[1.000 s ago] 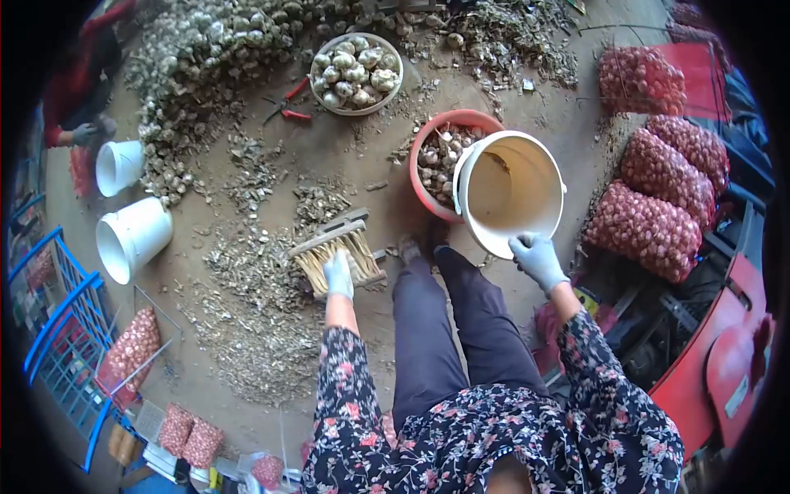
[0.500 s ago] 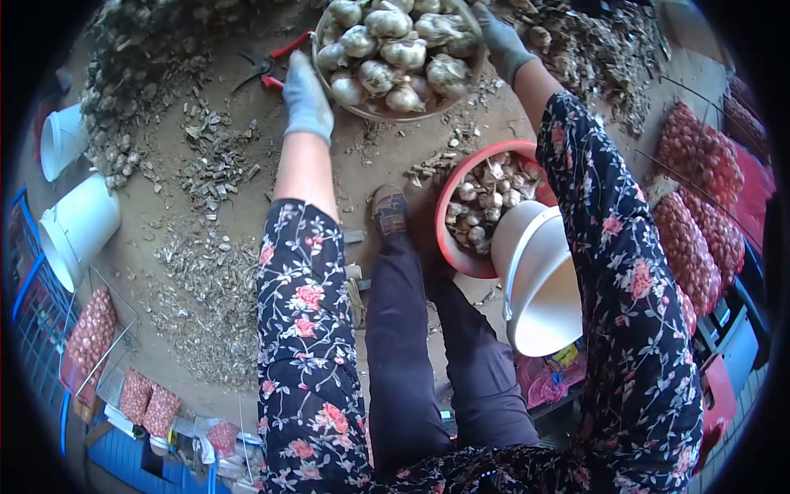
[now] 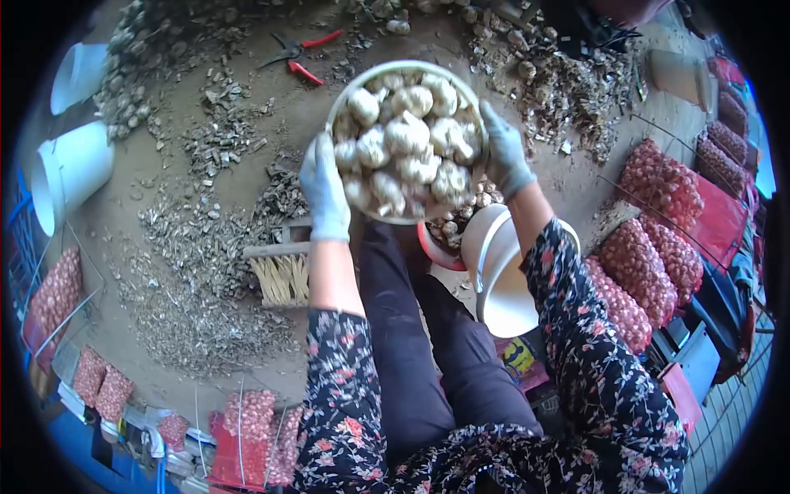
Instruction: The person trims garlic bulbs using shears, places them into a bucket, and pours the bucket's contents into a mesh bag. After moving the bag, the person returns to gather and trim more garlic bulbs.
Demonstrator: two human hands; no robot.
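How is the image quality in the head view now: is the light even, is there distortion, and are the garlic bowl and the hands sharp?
Head view: strong fisheye bending, with black corners. Soft daylight with no hard shadows; the garlic bulbs look slightly overexposed. The bowl, the left hand and the right hand gripping its rim are reasonably sharp; the net sacks near the edge are stretched and softer.

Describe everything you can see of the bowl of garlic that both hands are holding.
The bowl is round and shallow with a pale rim, heaped with whole, whitish garlic bulbs still in their skins. It is lifted off the ground and looks roughly level, above the person's dark trousers and partly covering a red basin of more garlic. The gloved left hand grips its left rim; the gloved right hand grips the right rim. Its underside and material cannot be made out.
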